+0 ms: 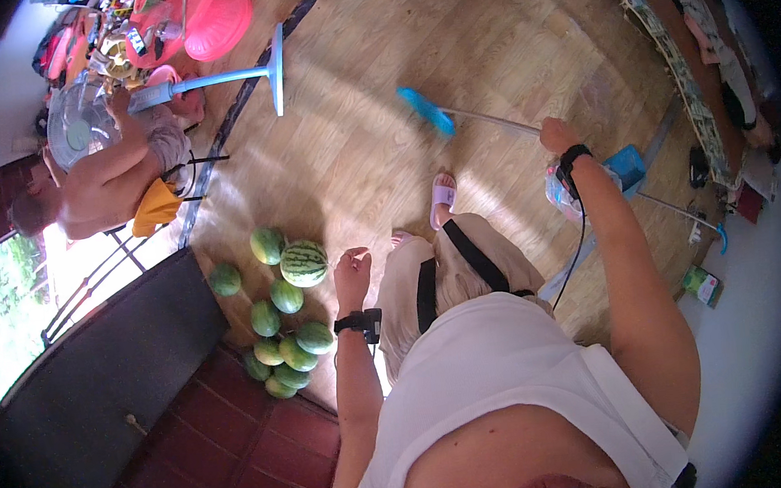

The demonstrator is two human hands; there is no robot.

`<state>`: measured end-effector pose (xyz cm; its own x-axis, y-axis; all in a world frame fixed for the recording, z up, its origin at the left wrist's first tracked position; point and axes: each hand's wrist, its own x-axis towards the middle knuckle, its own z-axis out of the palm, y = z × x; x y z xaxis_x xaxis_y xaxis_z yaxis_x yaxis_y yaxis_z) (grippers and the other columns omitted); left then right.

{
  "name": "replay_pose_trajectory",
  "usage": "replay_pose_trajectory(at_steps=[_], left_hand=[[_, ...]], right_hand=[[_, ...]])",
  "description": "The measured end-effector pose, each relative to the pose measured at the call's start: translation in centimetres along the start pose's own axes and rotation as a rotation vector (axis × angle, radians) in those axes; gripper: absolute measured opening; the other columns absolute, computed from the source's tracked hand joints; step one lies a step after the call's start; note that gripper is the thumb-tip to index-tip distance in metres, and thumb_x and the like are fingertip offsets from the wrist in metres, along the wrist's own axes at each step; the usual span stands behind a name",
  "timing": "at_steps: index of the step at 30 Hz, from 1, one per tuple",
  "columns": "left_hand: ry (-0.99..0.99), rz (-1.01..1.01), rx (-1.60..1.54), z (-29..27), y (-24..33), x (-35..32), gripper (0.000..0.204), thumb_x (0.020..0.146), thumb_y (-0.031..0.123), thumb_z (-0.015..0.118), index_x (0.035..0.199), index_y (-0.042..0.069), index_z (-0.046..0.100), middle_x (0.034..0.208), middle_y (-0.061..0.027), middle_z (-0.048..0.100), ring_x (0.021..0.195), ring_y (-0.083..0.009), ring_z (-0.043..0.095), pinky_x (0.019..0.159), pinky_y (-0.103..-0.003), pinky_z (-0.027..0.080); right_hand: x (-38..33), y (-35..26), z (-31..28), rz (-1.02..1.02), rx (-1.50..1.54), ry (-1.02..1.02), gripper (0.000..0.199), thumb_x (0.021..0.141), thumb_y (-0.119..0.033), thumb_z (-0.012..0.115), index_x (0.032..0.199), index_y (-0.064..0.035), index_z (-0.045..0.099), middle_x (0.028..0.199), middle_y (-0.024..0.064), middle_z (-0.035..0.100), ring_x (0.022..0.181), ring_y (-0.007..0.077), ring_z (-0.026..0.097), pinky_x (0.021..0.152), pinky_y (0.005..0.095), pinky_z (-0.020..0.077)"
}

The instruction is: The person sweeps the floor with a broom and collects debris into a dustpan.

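Observation:
My right hand is wrapped round the thin handle of a broom. The broom's bright blue head rests on the wood-patterned floor ahead of my feet. Low at my left side hangs my left hand, its fingers loosely bent and nothing visible in them. It is nearest to a group of watermelons on the floor, without touching them. Beyond my right wrist a blue dustpan is partly hidden, beside a clear plastic bag.
A thin rod with a blue hooked end lies at the right. Further left, another person sits by a large clear tub near a blue T-shaped tool. Pink basins stand behind. A dark door panel borders the left.

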<state>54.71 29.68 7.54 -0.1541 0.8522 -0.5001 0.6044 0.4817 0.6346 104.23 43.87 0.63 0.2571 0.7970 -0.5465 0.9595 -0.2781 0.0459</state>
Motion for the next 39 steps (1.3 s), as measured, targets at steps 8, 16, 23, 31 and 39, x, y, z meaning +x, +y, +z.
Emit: replay_pose_trajectory(at_steps=[8, 16, 23, 31, 39], left_hand=[[-0.012, 0.036, -0.007, -0.1, 2.2, 1.2, 0.02, 0.076, 0.016, 0.059, 0.091, 0.002, 0.062, 0.057, -0.0006, 0.047, 0.053, -0.0093, 0.043, 0.05, -0.025, 0.036], [-0.107, 0.092, -0.035, -1.6, 0.8, 6.2, 0.02, 0.076, 0.014, 0.061, 0.092, 0.003, 0.062, 0.058, -0.0034, 0.051, 0.055, -0.011, 0.048, 0.053, -0.026, 0.039], [-0.117, 0.214, 0.013, -7.1, 0.8, 10.9, 0.018, 0.076, 0.017, 0.06, 0.09, 0.006, 0.062, 0.054, -0.0039, 0.05, 0.051, -0.0122, 0.048, 0.05, -0.027, 0.04], [-0.075, 0.063, 0.057, -13.2, -5.8, 13.8, 0.02, 0.074, 0.022, 0.06, 0.088, 0.008, 0.063, 0.059, -0.011, 0.057, 0.058, -0.0252, 0.057, 0.056, -0.036, 0.044], [-0.045, 0.038, 0.024, -15.3, -9.4, 16.2, 0.022, 0.075, 0.024, 0.059, 0.09, 0.008, 0.062, 0.061, -0.0106, 0.057, 0.06, -0.0256, 0.058, 0.057, -0.036, 0.045]], right_hand=[[-2.5, 0.6, 1.0, -0.259, -0.092, 0.26, 0.016, 0.076, -0.016, 0.05, 0.069, -0.0065, 0.061, 0.072, 0.0163, 0.062, 0.068, 0.0323, 0.061, 0.059, 0.0424, 0.0495], [-6.5, 0.6, 2.6, -0.21, -0.11, 0.125, 0.016, 0.075, -0.02, 0.054, 0.073, -0.007, 0.061, 0.073, 0.0148, 0.063, 0.073, 0.0327, 0.062, 0.063, 0.0429, 0.05], [-3.0, -5.8, 3.5, 0.07, -0.049, 0.056, 0.016, 0.076, -0.015, 0.05, 0.083, -0.0053, 0.06, 0.088, 0.0177, 0.062, 0.081, 0.0348, 0.061, 0.069, 0.044, 0.05], [-5.9, -17.9, -2.6, -0.222, 0.28, -0.068, 0.026, 0.074, -0.016, 0.054, 0.096, -0.0011, 0.055, 0.088, 0.0203, 0.06, 0.08, 0.0331, 0.06, 0.065, 0.0392, 0.0501], [-3.8, -38.0, -3.1, -0.395, 0.627, -0.601, 0.02, 0.076, -0.014, 0.051, 0.087, 0.0015, 0.055, 0.063, 0.0108, 0.055, 0.055, 0.0191, 0.057, 0.044, 0.0308, 0.0436]])
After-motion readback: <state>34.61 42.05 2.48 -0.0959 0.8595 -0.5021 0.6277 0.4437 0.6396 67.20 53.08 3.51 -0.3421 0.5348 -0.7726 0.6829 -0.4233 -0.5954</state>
